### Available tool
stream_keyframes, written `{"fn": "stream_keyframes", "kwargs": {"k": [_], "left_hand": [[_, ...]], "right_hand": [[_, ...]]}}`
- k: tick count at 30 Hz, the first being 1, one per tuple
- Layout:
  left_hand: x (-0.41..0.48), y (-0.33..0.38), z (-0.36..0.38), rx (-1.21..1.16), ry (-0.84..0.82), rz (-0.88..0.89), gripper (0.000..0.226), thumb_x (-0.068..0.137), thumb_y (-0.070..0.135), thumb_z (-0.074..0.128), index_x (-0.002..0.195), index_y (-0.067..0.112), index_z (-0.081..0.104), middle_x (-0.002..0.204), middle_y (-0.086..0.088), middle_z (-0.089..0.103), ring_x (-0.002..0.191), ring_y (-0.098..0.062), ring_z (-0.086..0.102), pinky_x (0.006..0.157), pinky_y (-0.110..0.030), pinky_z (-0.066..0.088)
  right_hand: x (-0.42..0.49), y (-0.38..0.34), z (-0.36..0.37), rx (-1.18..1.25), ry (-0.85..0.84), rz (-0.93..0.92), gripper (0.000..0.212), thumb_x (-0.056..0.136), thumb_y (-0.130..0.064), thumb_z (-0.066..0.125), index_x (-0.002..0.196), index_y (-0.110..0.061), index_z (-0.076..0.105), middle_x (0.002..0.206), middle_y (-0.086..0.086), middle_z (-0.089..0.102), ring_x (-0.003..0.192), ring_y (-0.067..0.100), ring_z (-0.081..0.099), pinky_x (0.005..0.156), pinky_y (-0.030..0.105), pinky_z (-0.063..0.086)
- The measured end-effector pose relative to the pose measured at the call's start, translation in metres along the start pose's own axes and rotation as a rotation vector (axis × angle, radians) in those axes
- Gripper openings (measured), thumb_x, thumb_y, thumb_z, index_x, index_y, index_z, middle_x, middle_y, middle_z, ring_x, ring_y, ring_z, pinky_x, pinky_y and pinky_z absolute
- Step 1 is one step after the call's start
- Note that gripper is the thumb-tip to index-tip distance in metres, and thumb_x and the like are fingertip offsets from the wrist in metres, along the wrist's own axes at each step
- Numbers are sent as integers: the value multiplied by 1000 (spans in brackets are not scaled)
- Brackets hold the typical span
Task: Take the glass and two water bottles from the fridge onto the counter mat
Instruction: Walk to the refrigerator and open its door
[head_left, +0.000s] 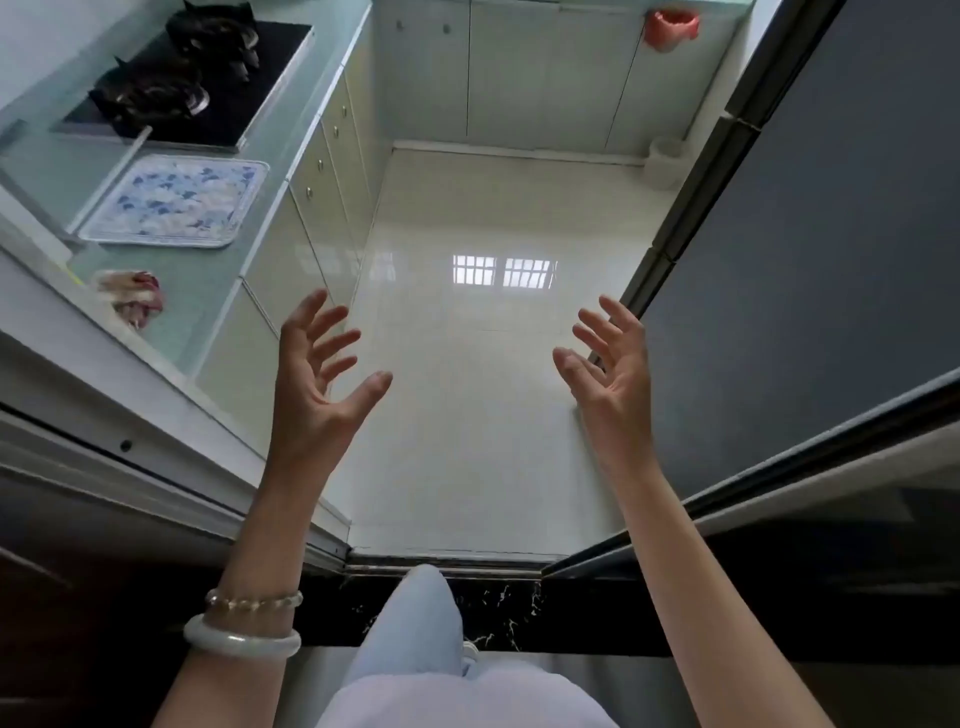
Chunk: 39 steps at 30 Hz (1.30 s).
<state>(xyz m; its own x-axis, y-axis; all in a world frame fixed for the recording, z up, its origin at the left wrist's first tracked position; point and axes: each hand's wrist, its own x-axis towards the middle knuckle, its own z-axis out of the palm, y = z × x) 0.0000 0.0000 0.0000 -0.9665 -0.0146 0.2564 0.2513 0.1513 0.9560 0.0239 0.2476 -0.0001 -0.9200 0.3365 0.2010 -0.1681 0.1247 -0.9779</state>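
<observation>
view: head, looking down through a kitchen doorway
left hand (317, 384): raised over the floor (467, 415), fingers spread, palm turned inward, holding nothing
right hand (610, 374): raised at the same level, spread and empty; its fingertips are just beside the door (805, 234), and contact cannot be told
door: a dark sliding panel at the right, rising from the threshold (441, 566)
door axis: probably upright, though it looks foreshortened from above; its free edge faces the opening, and its lower line runs away towards the far cabinets
bundle (132, 299): pink and white, blurred, on the counter (208, 291) left of the left hand and apart from it; its axis cannot be told
beyond: tray (176, 202), then hob (197, 78)
step: likely the approach, with nothing grasped yet
next move: likely a step over the threshold, then a turn left for the bundle, or fingers closing on the door's edge
</observation>
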Motion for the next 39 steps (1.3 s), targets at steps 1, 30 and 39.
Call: {"fn": "stream_keyframes", "kwargs": {"k": [1, 30, 39], "left_hand": [[5, -1, 2, 1, 4, -2, 86, 72, 14, 72, 146, 20, 29, 139, -5, 47, 121, -17, 55, 100, -32, 46], [506, -150, 114, -99, -243, 70, 74, 69, 32, 74, 134, 41, 39, 132, 5, 52, 118, -16, 58, 96, -34, 48], [671, -196, 197, -108, -243, 80, 73, 68, 31, 73, 133, 42, 40, 131, 10, 53, 115, -16, 59, 94, -30, 48]], "right_hand": [[5, 0, 1, -2, 9, 4, 60, 81, -22, 66, 135, -25, 40, 133, 0, 52, 121, 9, 53, 98, 25, 48], [447, 120, 100, -8, 248, 89, 52, 84, -17, 66, 131, -27, 46, 130, -6, 55, 118, 1, 54, 95, 23, 48], [621, 172, 87, -41, 289, 46, 50, 85, -14, 65, 131, -24, 46, 129, -3, 55, 118, 4, 54, 95, 22, 48]]}}
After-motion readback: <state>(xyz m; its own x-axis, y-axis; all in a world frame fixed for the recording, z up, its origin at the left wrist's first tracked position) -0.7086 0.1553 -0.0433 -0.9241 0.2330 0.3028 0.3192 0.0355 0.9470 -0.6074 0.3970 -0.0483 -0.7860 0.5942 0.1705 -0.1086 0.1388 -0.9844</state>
